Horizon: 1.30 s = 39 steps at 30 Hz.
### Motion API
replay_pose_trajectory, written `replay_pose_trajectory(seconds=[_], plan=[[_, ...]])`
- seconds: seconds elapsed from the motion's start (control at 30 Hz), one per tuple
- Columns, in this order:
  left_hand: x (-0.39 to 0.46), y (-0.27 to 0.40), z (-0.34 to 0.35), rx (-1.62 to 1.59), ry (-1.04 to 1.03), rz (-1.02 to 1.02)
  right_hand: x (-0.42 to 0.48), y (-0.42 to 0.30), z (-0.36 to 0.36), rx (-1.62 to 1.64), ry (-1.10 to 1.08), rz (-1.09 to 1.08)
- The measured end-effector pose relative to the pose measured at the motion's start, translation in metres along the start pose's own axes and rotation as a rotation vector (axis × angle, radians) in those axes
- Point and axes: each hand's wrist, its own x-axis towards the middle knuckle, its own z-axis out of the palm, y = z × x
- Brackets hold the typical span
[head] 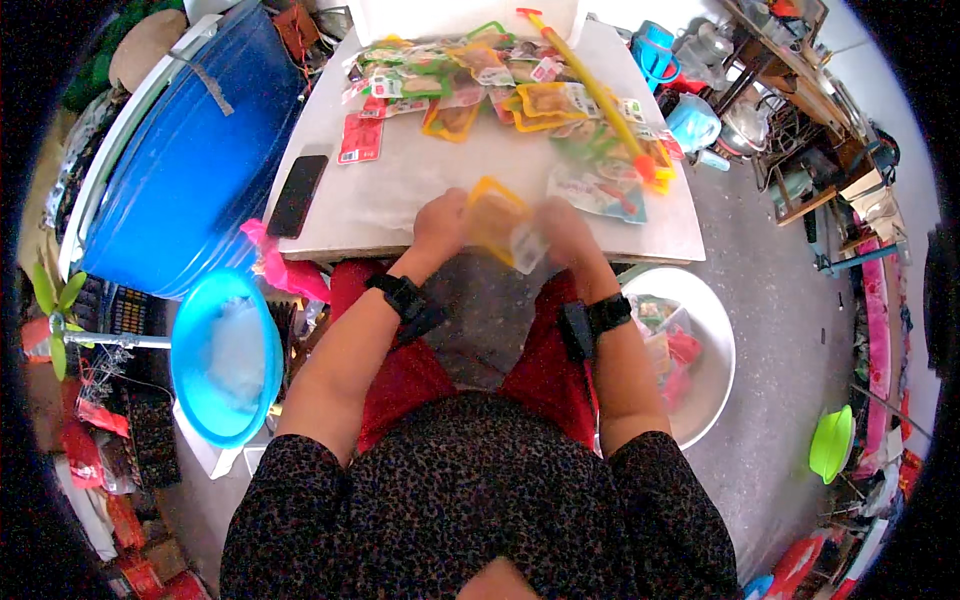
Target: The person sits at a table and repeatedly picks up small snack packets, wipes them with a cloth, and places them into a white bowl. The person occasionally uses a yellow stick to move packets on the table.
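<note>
A clear plastic food packet with a yellow border (496, 217) is held up just above the near edge of the white table (375, 202). My left hand (441, 219) grips its left side. My right hand (561, 229), blurred, is at its right side; whether its fingers hold the packet cannot be told. Many small food packets (405, 81) with green, red and yellow borders lie piled at the table's far side. A red packet (361, 137) lies at the pile's left. Close to my right hand lies a larger white-and-blue bag (596, 193).
A black phone (298, 196) lies at the table's left edge. A yellow tube with red ends (592, 86) lies across the packets. A white tub (724, 360) with packets stands at the right, a blue basin (180, 360) at the left. A large blue barrel (187, 150) stands beside the table.
</note>
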Motion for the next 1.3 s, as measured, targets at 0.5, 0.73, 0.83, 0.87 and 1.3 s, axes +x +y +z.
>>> replay_pose_trajectory(seconds=[0.5,0.73,0.83,0.87,1.3], plan=[[-0.001,-0.007,-0.014,0.181,0.148,0.062,0.019,-0.042,-0.004,-0.035,-0.213,-0.026],[0.000,0.003,-0.023,0.188,0.036,0.037,0.011,-0.034,-0.006,0.119,-0.094,0.005],[0.002,0.000,-0.023,0.182,0.015,0.065,0.018,0.003,0.008,0.193,-0.056,-0.120],[0.002,-0.003,-0.022,0.186,0.002,0.079,0.020,0.010,0.012,0.197,-0.031,-0.150],[-0.013,0.021,-0.014,0.057,-0.101,0.152,0.024,-0.032,0.022,0.062,0.081,-0.116]])
